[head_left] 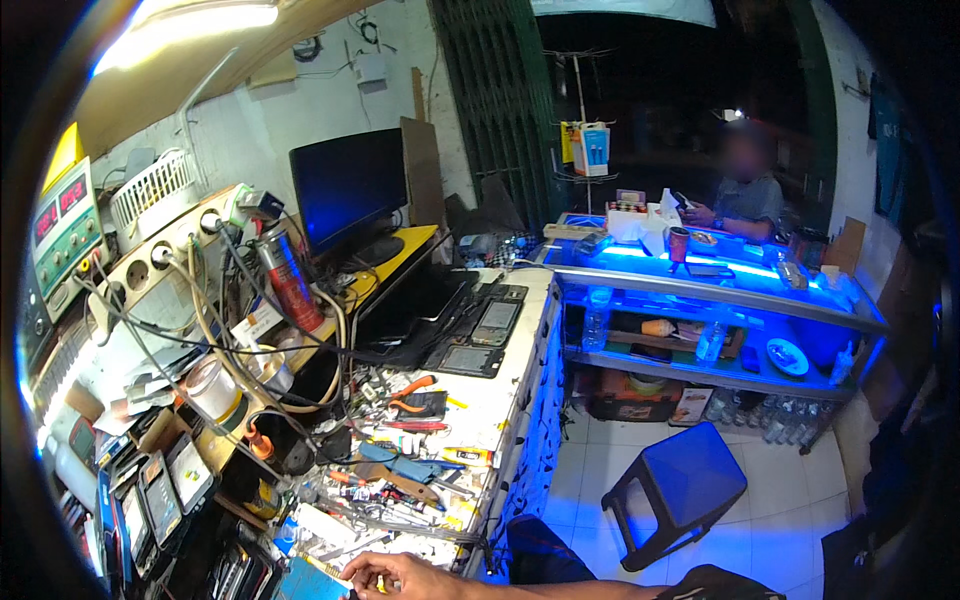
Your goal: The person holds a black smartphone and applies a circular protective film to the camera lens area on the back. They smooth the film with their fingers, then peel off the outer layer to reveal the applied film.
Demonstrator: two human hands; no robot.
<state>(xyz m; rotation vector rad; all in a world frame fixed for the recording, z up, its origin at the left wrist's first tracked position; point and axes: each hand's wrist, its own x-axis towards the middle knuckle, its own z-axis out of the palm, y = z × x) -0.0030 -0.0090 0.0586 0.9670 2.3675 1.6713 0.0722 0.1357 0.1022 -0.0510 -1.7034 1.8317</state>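
Blue mat [303, 582] lies at the lower edge of the view, on the near end of the workbench, partly cut off by the frame. The right hand [388, 577] is positioned at the mat's right side, its forearm entering from the lower right. Its fingers are curled; a small yellow item shows beside them, but whether the hand grips it cannot be told. The left hand is out of view.

Beyond the hand, mixed hand tools and small parts cover the bench top, including a blue-handled tool [400, 466] and orange-handled pliers [411, 392]. To the left stand a white roll [212, 387] and, farther back, a red spray can [288, 283]. Behind the tools rests an opened black device [486, 330], with a dark monitor [350, 190] upright to its rear left.

Right of the bench, a stool [690, 475] stands on tiles. Farther off, a person [750, 200] sits behind a blue-lit display counter [700, 289].
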